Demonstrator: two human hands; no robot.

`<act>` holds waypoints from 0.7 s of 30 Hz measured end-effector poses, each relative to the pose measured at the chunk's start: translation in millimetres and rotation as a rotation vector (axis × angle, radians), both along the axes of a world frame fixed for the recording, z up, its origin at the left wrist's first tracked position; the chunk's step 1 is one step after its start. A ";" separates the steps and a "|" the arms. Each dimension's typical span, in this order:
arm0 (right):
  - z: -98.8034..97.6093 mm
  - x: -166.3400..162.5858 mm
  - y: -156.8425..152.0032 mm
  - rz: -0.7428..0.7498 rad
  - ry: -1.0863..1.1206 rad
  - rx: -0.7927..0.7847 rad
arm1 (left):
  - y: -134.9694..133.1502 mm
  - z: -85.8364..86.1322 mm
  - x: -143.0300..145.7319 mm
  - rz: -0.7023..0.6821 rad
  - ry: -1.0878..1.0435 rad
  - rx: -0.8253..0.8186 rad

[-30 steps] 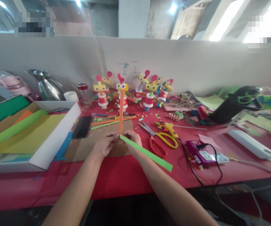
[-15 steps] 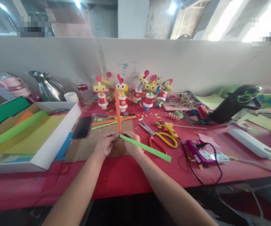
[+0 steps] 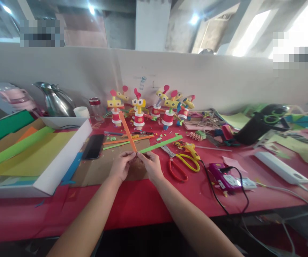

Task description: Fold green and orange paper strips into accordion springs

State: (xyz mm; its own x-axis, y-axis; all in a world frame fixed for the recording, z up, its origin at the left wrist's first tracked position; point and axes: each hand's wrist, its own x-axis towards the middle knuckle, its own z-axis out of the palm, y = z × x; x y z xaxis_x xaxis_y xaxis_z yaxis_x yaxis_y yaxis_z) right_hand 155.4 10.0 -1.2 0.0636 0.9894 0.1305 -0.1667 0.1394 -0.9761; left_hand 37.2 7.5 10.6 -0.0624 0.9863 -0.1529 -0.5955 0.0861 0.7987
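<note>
An orange paper strip point(image 3: 128, 132) and a green paper strip point(image 3: 161, 144) meet at my fingertips, just above a brown cardboard sheet point(image 3: 95, 173). My left hand point(image 3: 123, 165) pinches the joined ends near the orange strip, which slants up and to the left. Close beside it, my right hand point(image 3: 150, 164) pinches the same corner, with the green strip reaching right and slightly up. The fingers cover the joint itself. Behind the hands lie another orange strip point(image 3: 145, 137), a thin green strip point(image 3: 111, 146) and small paper coils point(image 3: 131, 136).
Scissors point(image 3: 180, 160) and a yellow glue gun point(image 3: 193, 150) lie to the right, near a purple power socket point(image 3: 225, 176) with cables. Several paper-cup figures point(image 3: 139, 119) stand by the wall. At left are a phone point(image 3: 93, 146) and a white box point(image 3: 63, 157) of coloured paper.
The green strip has swung from pointing down-right to pointing up-right. The orange strip has tilted from upright to the left. My right hand has turned, its fingers now meeting the left's.
</note>
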 end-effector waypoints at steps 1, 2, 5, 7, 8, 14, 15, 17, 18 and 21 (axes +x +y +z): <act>-0.6 0.9 0.5 0.005 -0.003 0.008 | -0.5 0.7 -1.3 -0.027 0.008 0.008; -1.5 1.9 1.0 0.004 -0.015 0.022 | -1.0 1.4 -2.5 -0.051 0.016 0.016; -4.9 4.5 2.9 -0.024 -0.088 0.072 | -2.7 3.8 -4.8 -0.093 0.067 0.039; -6.2 5.5 3.7 -0.029 -0.129 0.083 | -3.4 4.7 -5.0 -0.092 0.137 0.044; -6.1 5.8 3.8 -0.024 -0.140 0.084 | -3.4 4.8 -5.0 -0.086 0.176 0.044; 4.7 3.5 -1.4 0.090 -0.029 0.063 | -0.4 3.7 -6.9 -0.035 0.161 0.034; 6.4 2.7 -2.3 0.117 0.001 0.062 | 0.2 4.2 -7.7 -0.029 0.127 0.023; 8.1 1.2 -3.4 0.143 0.038 0.070 | 0.8 6.0 -9.2 -0.009 0.057 -0.012; 8.0 0.7 -3.5 0.140 0.040 0.077 | 0.8 7.1 -9.7 0.003 0.018 -0.036; 6.2 0.4 -3.3 0.122 -0.034 0.116 | -0.1 9.5 -10.4 0.007 -0.093 -0.108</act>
State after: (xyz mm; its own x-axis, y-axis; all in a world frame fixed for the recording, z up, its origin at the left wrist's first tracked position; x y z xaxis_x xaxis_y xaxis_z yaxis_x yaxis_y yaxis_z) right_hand 155.8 6.7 5.1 -0.0628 0.9677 0.2440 -0.1562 0.2319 -0.9601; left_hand 26.7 7.4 20.2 -0.0497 0.9633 -0.2639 -0.6674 0.1645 0.7263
